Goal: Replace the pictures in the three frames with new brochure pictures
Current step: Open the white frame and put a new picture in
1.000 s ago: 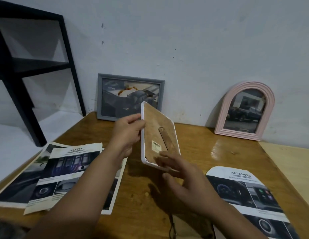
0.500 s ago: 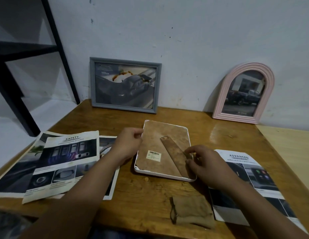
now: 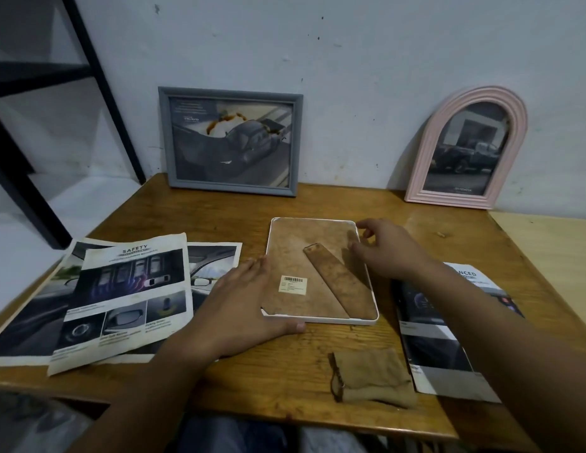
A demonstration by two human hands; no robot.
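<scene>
In the middle of the frame a white frame (image 3: 321, 269) is lying face down on the wooden table (image 3: 278, 371), its brown backing board and folded stand strip facing up, a barcode sticker near its lower left. The left hand (image 3: 249, 305) is lying flat beside the frame's left edge, fingers straight and touching that edge, the thumb running along the bottom rim; it is gripping nothing. The right hand (image 3: 383, 253) is resting at the frame's upper right corner with fingers loosely curved, fingertips touching the backing and the rim; whether it is pinching anything cannot be told, and it appears relaxed. Half a second earlier the right hand was lower, at the foot of the stand strip near the frame's lower right corner, and the left hand was curled at the upper left edge; a second ago the frame was being held upright off the table. At the upper centre a grey frame (image 3: 229, 140) is leaning against the wall, and at the upper right a pink arched frame (image 3: 466, 148) is leaning likewise. Brochure pages (image 3: 121, 295) are lying at the left, another brochure (image 3: 448, 331) at the right under the right forearm, and a tan cloth pouch (image 3: 371, 376) is lying below the frame.
</scene>
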